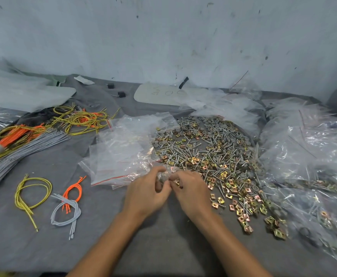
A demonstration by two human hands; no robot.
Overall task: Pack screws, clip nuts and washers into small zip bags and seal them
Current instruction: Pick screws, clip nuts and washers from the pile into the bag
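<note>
Fingers (157, 172) of the left hand (146, 193) and those of the right hand (191, 191) meet at their tips, curled in and pinching a small zip bag (164, 175) between them. Most of that bag is hidden behind the knuckles and thumbs. Only a crumpled clear patch shows above the tips, and what it holds is hard to make out, apart from a few greyish shapes and a hint of gold by the right thumb. Whether its strip is pressed closed cannot be told. Both forearms are cut off by the lower edge of the view.

The bag sits just above the grey counter (123, 236), at the near left edge of the loose pile (209, 154) of hardware. It is just beside the stack of empty zip bags (121, 154), whose red strips show along their near edges. The pile mixes thin silvery screws (219, 148), square gold-toned clip nuts (243, 198) and dull grey round washers (205, 121). The washers are thickest at its far rim, and the clip nuts trail toward the near right. Filled bags (307, 156) lie heaped to the right of the pile, their contents blurred by glare on the plastic. Well to the left lie looped yellow wires (18, 196), orange wires (73, 188) and grey wires (72, 203).
</note>
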